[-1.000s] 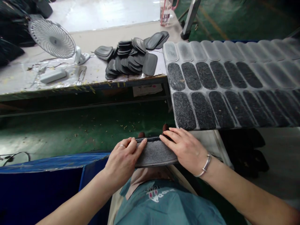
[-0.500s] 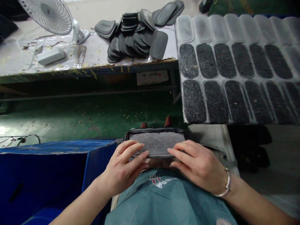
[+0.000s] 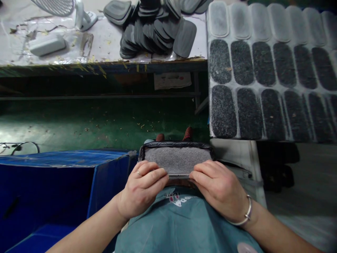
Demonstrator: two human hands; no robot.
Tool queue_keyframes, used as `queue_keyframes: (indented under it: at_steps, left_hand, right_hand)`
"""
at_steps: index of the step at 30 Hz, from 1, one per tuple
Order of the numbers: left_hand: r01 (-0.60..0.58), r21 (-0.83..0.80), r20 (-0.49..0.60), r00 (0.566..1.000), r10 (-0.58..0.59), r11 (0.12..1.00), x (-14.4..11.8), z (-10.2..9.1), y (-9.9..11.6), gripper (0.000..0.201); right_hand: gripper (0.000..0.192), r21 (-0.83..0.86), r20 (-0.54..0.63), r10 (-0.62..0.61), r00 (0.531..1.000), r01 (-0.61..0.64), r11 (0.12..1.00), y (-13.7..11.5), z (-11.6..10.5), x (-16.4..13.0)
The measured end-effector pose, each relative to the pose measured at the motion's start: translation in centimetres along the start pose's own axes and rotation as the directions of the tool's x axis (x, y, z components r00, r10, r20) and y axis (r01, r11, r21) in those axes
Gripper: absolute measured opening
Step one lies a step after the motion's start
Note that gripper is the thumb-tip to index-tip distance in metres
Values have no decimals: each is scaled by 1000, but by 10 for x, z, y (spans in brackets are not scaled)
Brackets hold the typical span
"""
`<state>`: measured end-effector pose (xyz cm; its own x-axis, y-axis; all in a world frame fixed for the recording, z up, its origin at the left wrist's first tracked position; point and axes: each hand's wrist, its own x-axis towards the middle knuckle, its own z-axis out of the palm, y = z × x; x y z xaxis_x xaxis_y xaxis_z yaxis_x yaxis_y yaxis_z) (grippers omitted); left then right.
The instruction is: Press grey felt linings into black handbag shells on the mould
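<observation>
On my lap lies an oblong piece with a grey felt-like face [image 3: 179, 159] and a dark, quilted-looking rim [image 3: 175, 144]. What kind of article it is, I cannot make out. My left hand [image 3: 147, 184] has its fingers closed over the near left edge, thumb hidden underneath. At the near right edge, my right hand [image 3: 214, 184] grips in the same way, its thumb also out of sight. Between the two hands a strip of the near edge shows. A teal apron [image 3: 181, 221] covers my body just below the piece.
A white-topped table [image 3: 102, 45] ahead carries stacked dark rounded pads [image 3: 155, 35], a fan [image 3: 85, 15] and a pale block [image 3: 47, 45]. To the right stands a board [image 3: 250, 86] with rows of rounded pads. A blue bin [image 3: 92, 191] is at my left.
My fingers have curled from lying over the felt face to closing on its near edge. The camera view has tilted down, so the table sits higher in the picture.
</observation>
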<state>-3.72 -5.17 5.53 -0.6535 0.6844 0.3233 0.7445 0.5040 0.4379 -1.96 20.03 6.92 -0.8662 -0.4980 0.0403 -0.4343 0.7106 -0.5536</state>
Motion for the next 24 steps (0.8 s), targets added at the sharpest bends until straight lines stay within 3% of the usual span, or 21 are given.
queue_keyframes:
  at_steps: [11, 18, 24]
  left_hand:
    - [-28, -37, 23, 999, 29, 999, -6, 6, 1, 22]
    - [118, -41, 33, 993, -117, 992, 9, 8, 9, 12]
    - [178, -22, 21, 984, -178, 984, 15, 10, 16, 10]
  right_hand:
    - [20, 61, 60, 31, 998, -35, 998, -1, 0, 0]
    - [16, 1, 82, 125, 989, -126, 992, -6, 1, 4]
    - [16, -57, 80, 172, 982, -168, 984, -11, 4, 8]
